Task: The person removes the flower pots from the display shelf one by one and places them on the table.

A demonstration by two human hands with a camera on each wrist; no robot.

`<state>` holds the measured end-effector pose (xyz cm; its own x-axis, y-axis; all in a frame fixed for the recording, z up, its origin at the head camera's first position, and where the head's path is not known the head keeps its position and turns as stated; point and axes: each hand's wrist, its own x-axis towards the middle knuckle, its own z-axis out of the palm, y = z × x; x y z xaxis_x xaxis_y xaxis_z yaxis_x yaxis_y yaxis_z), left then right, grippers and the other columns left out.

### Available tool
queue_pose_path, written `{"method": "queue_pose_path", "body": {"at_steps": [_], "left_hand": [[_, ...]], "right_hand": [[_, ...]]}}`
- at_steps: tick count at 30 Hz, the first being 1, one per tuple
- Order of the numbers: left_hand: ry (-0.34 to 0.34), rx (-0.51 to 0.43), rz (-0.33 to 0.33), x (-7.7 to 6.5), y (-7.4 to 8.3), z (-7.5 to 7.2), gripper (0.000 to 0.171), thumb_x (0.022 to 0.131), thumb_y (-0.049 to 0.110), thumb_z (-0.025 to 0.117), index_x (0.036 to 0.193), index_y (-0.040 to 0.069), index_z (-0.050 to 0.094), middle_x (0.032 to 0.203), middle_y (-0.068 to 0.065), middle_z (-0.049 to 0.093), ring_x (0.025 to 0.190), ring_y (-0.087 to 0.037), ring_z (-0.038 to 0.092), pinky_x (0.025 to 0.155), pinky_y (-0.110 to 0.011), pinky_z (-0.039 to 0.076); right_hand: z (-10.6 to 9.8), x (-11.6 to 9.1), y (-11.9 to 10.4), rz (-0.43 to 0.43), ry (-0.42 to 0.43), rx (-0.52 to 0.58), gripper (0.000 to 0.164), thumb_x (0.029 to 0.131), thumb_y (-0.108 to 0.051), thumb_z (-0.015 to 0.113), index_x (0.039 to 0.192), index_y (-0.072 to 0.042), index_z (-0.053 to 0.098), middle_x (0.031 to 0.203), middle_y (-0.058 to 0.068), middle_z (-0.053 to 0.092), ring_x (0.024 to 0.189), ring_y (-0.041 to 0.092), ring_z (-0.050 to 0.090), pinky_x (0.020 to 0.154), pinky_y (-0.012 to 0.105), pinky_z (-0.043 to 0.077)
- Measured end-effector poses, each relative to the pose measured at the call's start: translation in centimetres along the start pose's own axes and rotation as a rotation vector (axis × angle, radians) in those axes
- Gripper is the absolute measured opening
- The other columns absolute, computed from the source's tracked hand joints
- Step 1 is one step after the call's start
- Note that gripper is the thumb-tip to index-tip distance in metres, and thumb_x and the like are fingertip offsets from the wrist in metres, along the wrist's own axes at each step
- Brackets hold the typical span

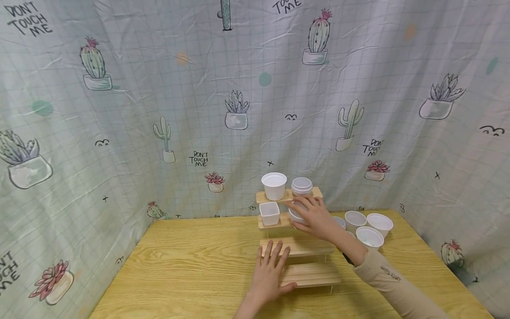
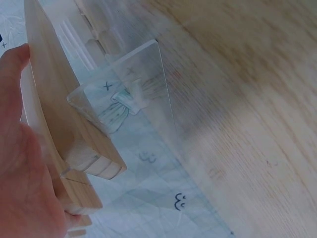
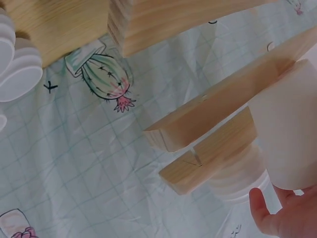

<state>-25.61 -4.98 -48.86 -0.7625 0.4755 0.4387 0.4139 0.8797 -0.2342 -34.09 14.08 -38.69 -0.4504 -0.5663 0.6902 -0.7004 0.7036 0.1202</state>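
A stepped wooden stand (image 1: 304, 274) with several tiers stands on the table. My right hand (image 1: 318, 221) holds a white plastic cup (image 3: 287, 126) at the right of the second tier from the top, its fingers around the rim. The hand covers part of this cup in the head view. Left of it on the same tier is a square white cup (image 1: 269, 214). On the top tier are a round white tub (image 1: 274, 186) and a ridged white tub (image 1: 302, 186). With fingers spread, my left hand (image 1: 266, 277) rests against the stand's lower left side, thumb on the lowest tier.
Several white plastic cups (image 1: 369, 237) stand on the table right of the stand, partly behind my right forearm. Clear supports (image 2: 136, 82) hold up the wooden tiers. A curtain (image 1: 191, 110) printed with cacti hangs around the yellow wood-grain table (image 1: 179, 261).
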Motion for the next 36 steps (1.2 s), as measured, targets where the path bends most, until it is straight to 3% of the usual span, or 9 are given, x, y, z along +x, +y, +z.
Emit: {"method": "queue_pose_path", "body": {"at_steps": [9,16,22,25,30,36], "left_hand": [[-0.017,-0.01,0.001,0.0,0.1,-0.1,0.087,0.071,0.075,0.041,0.14,0.024,0.027,0.146,-0.002,0.028,0.135,-0.027,0.025,0.105,-0.047,0.026],[-0.012,-0.018,0.003,0.0,0.1,0.0,0.087,0.071,0.075,0.042,0.14,0.024,0.026,0.146,-0.002,0.029,0.135,-0.027,0.024,0.105,-0.046,0.025],[-0.019,-0.032,0.004,0.1,0.1,-0.1,0.086,0.072,0.074,0.043,0.14,0.024,0.026,0.146,-0.002,0.028,0.135,-0.027,0.024,0.105,-0.047,0.025],[-0.014,-0.043,0.006,0.0,0.1,-0.2,0.086,0.072,0.073,0.045,0.14,0.023,0.027,0.145,-0.003,0.03,0.134,-0.028,0.026,0.105,-0.047,0.025],[-0.014,-0.054,0.0,0.0,0.0,-0.4,0.086,0.072,0.072,0.046,0.14,0.022,0.027,0.145,-0.003,0.03,0.133,-0.029,0.027,0.105,-0.046,0.024],[-0.011,-0.044,-0.006,0.0,-0.1,-0.4,0.086,0.072,0.073,0.045,0.14,0.023,0.027,0.145,-0.003,0.03,0.133,-0.028,0.027,0.105,-0.045,0.023]], "right_hand": [[-0.2,-0.4,0.3,-0.021,0.049,0.007,0.054,0.068,-0.032,0.075,0.117,-0.018,0.058,0.114,0.01,0.056,0.105,0.032,0.048,0.076,0.049,0.039],[-0.6,-1.1,0.4,-0.022,0.076,-0.039,0.054,0.065,-0.033,0.076,0.114,-0.019,0.059,0.112,0.009,0.058,0.092,0.028,0.05,0.074,0.046,0.039],[-1.4,-2.0,0.6,-0.021,0.064,-0.052,0.056,0.065,-0.035,0.075,0.117,-0.022,0.056,0.113,0.007,0.056,0.094,0.027,0.051,0.075,0.046,0.039],[-1.8,-2.6,0.8,-0.02,0.059,-0.046,0.055,0.069,-0.039,0.072,0.119,-0.023,0.055,0.114,0.007,0.055,0.096,0.027,0.05,0.075,0.045,0.038],[-2.4,-3.5,1.1,-0.007,0.057,-0.041,0.047,0.082,-0.052,0.053,0.119,-0.023,0.055,0.115,0.006,0.055,0.094,0.026,0.049,0.075,0.044,0.037],[-3.1,-4.6,1.5,0.003,0.056,-0.05,0.055,0.068,-0.037,0.072,0.118,-0.02,0.056,0.114,0.007,0.055,0.094,0.026,0.048,0.075,0.046,0.035]]}}
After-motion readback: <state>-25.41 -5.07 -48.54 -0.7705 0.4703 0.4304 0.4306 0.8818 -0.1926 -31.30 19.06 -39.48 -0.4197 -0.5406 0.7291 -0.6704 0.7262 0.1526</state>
